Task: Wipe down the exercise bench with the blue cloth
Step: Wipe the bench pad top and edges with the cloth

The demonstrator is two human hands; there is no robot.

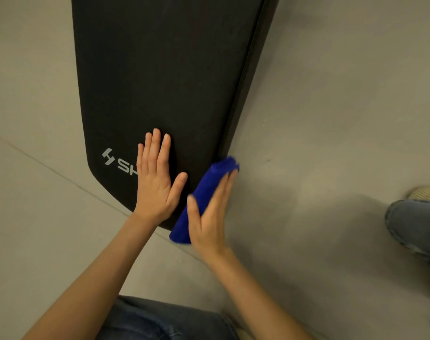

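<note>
The black padded exercise bench (165,77) runs away from me, with a grey logo at its near end. My left hand (156,177) lies flat on the pad with straight fingers, covering part of the logo. The blue cloth (204,195), bunched into a long roll, lies against the bench's near right edge. My right hand (210,214) presses on the cloth with straight fingers, thumb on the pad side; this hand and the cloth look slightly blurred.
Grey floor (331,119) surrounds the bench, with a thin seam line (49,168) at left. My knee in jeans (160,322) is at the bottom. A second leg in jeans (415,229) and a shoe (427,193) are at the right edge.
</note>
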